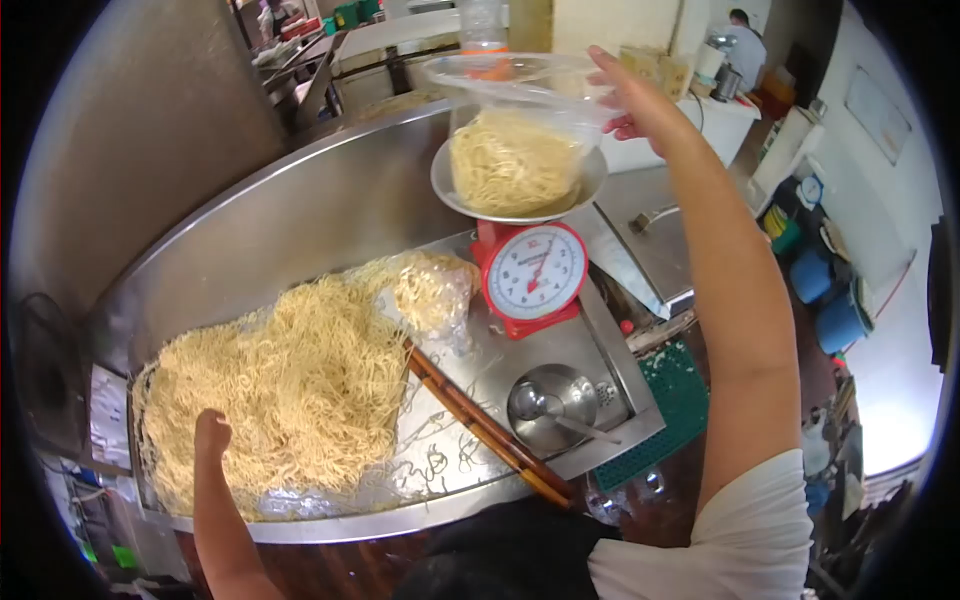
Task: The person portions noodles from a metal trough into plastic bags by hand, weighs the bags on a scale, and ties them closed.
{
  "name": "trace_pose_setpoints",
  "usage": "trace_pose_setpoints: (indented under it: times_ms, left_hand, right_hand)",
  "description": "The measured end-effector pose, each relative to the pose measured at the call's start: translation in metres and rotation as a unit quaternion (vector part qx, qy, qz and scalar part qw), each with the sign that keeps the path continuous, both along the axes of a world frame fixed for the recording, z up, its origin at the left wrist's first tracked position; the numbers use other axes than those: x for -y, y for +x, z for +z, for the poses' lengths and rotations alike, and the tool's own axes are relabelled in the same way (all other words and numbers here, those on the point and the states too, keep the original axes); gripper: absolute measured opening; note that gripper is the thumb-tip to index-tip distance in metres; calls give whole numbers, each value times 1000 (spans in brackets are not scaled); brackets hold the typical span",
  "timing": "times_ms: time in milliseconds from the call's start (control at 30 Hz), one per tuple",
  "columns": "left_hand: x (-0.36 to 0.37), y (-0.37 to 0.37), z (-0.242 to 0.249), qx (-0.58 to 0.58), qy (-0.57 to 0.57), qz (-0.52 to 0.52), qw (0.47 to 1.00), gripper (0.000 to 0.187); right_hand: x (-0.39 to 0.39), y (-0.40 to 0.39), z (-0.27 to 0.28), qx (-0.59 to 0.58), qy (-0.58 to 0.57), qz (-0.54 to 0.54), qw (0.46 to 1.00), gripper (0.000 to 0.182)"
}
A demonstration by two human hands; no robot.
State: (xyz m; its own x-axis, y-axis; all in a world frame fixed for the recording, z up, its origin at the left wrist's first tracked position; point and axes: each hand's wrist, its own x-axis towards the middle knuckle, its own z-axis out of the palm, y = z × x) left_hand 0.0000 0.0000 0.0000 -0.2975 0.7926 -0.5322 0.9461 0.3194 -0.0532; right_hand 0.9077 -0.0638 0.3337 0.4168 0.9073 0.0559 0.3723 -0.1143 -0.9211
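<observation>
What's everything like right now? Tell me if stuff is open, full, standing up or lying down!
Big bag: open on top, noodles inside, on the scale's pan.
Scale: upright, loaded.
Noodle pile: loose, heaped up.
Small bag: filled, on the tray; can't tell if tied.
Bowl: a ladle rests in it.
Right hand: fingers spread by the big bag's mouth.
Left hand: at the noodles, grip unclear.

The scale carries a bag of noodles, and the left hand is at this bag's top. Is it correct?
Not the left hand: the head view shows the right hand at the top of the bag. The scale does carry this bag.
</observation>
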Motion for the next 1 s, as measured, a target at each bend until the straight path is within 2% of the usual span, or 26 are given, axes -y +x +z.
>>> trace_pose_setpoints:
  times_ms: [33,67,100,133,167,200,300,333,433,467,500,533,567,600,633,700,733,767,833,867,967,1000]
  left_hand:
    - [24,28,19,-41,-5,-48,998,85]
    - [58,97,66,-86,1,-112,990,83]
    - [77,117,78,-95,20,-179,979,81]
    - [89,129,91,-95,58,-218,970,79]
    - [98,134,98,-76,97,-236,964,77]
    - [96,106,78,27,214,-246,945,62]
    - [109,148,116,-50,102,-34,993,46]
    - [103,137,105,-88,49,-10,995,33]
    - [121,118,102,-170,92,-153,969,36]
    - [127,108,95,-155,149,-183,959,40]
    - [133,97,85,-146,199,-208,946,43]
    - [135,93,82,-57,280,-169,943,54]
    - [127,82,79,73,326,-129,934,54]
    - [128,104,113,39,277,-48,959,47]
    - [129,129,144,10,226,33,973,42]
    - [125,115,132,-34,198,0,980,28]
    - [128,96,111,-4,246,-43,968,26]
    - [137,80,95,25,290,-88,953,26]
    - [145,90,98,-33,269,-35,962,29]
    - [147,82,81,-61,334,-46,940,27]
    - [149,101,131,23,166,8,986,26]
    - [148,100,125,55,166,10,985,23]
  right_hand:
    - [1,7,0,7,-4,-13,1000,88]
    - [1,16,1,13,-5,-27,1000,88]
    - [-6,-21,9,39,-1,-36,999,88]
    - [-6,-22,8,46,2,-44,998,87]
    - [-6,-24,6,50,4,-53,997,87]
    - [-9,-22,0,29,12,-65,997,82]
    - [-9,-29,-7,23,10,-81,996,74]
    - [-8,-30,-9,12,10,-81,997,70]
    - [-10,-30,-13,-4,27,-84,996,58]
    - [-13,-26,-16,1,34,-91,995,53]
    - [-20,-7,-18,-24,-1,-48,999,44]
    - [-27,-4,-26,-71,42,-28,996,35]
    - [-34,0,-32,-137,95,36,985,31]
    - [-51,28,-42,-204,110,36,972,33]
    - [-58,28,-37,-202,139,7,969,32]
    - [-93,74,-32,-84,192,-31,977,31]
    - [-105,75,-19,-94,206,-39,973,31]
    - [-113,67,-3,-103,216,-49,970,32]
    - [-122,30,36,-53,237,-19,970,32]
    - [-120,10,56,-48,253,4,966,32]
    - [-92,-66,113,-80,299,89,947,34]
    - [-58,-129,133,-143,330,62,931,35]
